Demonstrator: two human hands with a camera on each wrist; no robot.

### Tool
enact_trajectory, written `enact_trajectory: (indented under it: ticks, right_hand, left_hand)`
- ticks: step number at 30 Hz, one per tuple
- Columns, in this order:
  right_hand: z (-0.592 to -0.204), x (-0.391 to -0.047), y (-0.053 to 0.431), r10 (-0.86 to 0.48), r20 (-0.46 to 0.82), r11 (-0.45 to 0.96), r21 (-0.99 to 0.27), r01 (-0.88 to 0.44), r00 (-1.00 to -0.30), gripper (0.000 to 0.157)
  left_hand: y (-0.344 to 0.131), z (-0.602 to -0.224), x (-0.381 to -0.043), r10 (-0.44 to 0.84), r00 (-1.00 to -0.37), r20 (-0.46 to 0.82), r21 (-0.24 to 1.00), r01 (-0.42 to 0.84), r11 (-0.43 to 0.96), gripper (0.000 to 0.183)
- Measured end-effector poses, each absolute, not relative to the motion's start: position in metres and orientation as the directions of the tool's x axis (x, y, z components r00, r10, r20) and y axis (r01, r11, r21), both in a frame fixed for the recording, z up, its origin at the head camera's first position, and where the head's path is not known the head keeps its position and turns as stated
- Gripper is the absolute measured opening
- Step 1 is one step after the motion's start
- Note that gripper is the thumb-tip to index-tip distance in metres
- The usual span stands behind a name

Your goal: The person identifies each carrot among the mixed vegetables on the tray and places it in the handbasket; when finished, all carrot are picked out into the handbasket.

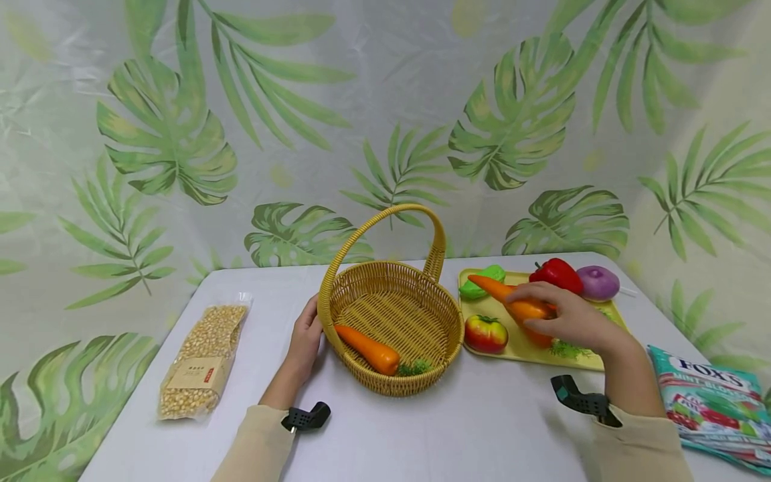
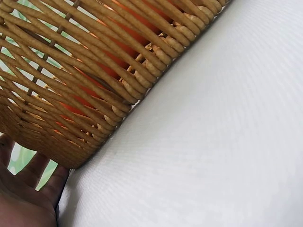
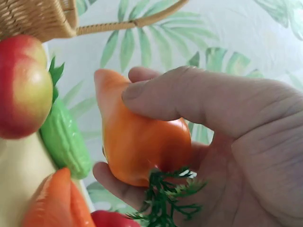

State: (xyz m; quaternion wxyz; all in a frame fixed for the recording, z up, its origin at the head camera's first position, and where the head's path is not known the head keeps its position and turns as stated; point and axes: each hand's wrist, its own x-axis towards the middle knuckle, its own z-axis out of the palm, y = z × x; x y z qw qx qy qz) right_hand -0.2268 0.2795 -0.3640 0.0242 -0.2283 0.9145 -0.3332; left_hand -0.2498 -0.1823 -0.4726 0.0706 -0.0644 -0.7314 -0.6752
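Observation:
A wicker basket (image 1: 415, 311) with a tall arched handle stands mid-table, one orange carrot (image 1: 369, 349) with green leafy tops lying in it. My left hand (image 1: 305, 341) rests against the basket's left side; in the left wrist view its extended fingers (image 2: 35, 170) touch the woven wall. Over the yellow tray (image 1: 490, 308), my right hand (image 1: 572, 318) grips another carrot (image 3: 142, 137) between thumb and fingers, its pointed end leftward in the head view and its leafy top hanging by the palm. Beneath it on the tray, another carrot (image 3: 59, 203) is partly hidden by the hand.
The tray also carries a red-yellow tomato-like fruit (image 1: 486, 334), a green bumpy vegetable (image 1: 482, 282), a red bell pepper (image 1: 557, 276) and a purple round vegetable (image 1: 597, 283). A bag of corn kernels (image 1: 207, 355) lies at left, a FOX'S candy bag (image 1: 713, 408) at right.

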Motion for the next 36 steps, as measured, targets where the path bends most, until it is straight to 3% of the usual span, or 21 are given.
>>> enact_trajectory:
  ticks: [21,29,36]
  right_hand:
    - [-0.357,-0.223,0.223,-0.541,0.209,0.558,-0.635,-0.534,-0.815,0.03]
    - [-0.366,-0.223,0.197,-0.58,0.179,0.554,-0.629,-0.546,-0.795,0.03]
    - [-0.371,-0.222,0.176,-0.656,0.139,0.462,-0.704,-0.54,-0.742,0.036]
  left_hand:
    - [-0.183,-0.474,-0.251,-0.008,-0.983,0.182,0.98,0.181,0.077,0.039]
    - [-0.183,-0.473,-0.251,-0.004,-0.983,0.183,0.979,0.182,0.089,0.039]
    - [-0.183,-0.473,-0.251,-0.006,-0.981,0.193,0.977,0.191,0.094,0.038]
